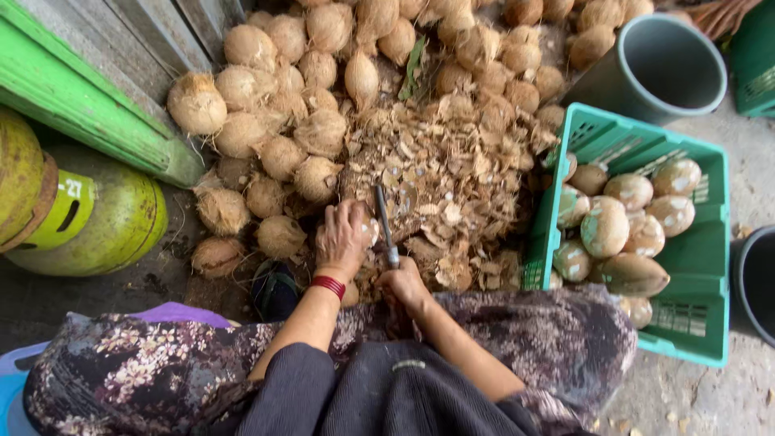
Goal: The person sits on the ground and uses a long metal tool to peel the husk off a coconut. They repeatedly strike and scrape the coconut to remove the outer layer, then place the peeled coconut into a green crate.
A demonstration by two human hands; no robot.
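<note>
My left hand (343,238), with a red band at the wrist, grips a coconut (370,232) that is mostly hidden under the fingers. My right hand (404,284) is closed on the handle of a knife (384,222), whose dark blade points away from me and lies against the coconut. Both hands work just above a heap of brown shell shavings (448,182). A big pile of husked, fibrous coconuts (278,105) lies behind and to the left of the hands.
A green plastic crate (694,266) at right holds several peeled pale coconuts (605,226). Behind it stands a grey bucket (670,64). A green gas cylinder (105,226) and a green wooden board (81,105) are at left. A dark bin (755,278) sits at the far right.
</note>
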